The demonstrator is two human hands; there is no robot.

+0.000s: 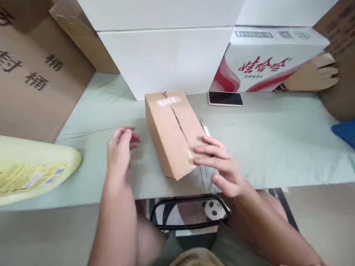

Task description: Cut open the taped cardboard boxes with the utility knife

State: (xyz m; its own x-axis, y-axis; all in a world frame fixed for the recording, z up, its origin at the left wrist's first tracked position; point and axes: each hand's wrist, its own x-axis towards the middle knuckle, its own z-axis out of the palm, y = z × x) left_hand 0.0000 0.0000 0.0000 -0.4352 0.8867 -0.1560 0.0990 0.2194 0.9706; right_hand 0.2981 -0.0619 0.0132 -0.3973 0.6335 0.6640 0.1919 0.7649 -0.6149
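A small brown cardboard box (pixel 177 133) stands on the pale green cloth, its top flaps meeting along a dark seam. Whitish tape marks show at both ends of that seam. My right hand (pixel 219 162) rests its spread fingers at the box's near right top edge, the thumb held apart. To the left of the box hovers my left hand (pixel 120 144), fingers loosely curled with a gap before the cardboard and nothing visible in them. Partly hidden behind the box lies a slim white pen-like tool (pixel 204 128), close to my right fingertips.
A phone (pixel 225 98) lies beyond the box, before large white cartons (pixel 169 59) and a red-and-white carton (pixel 266 62). On the left are a yellow bottle (pixel 36 166) and a big brown carton (pixel 36 85). A panda-patterned item (pixel 191 212) sits below the table edge.
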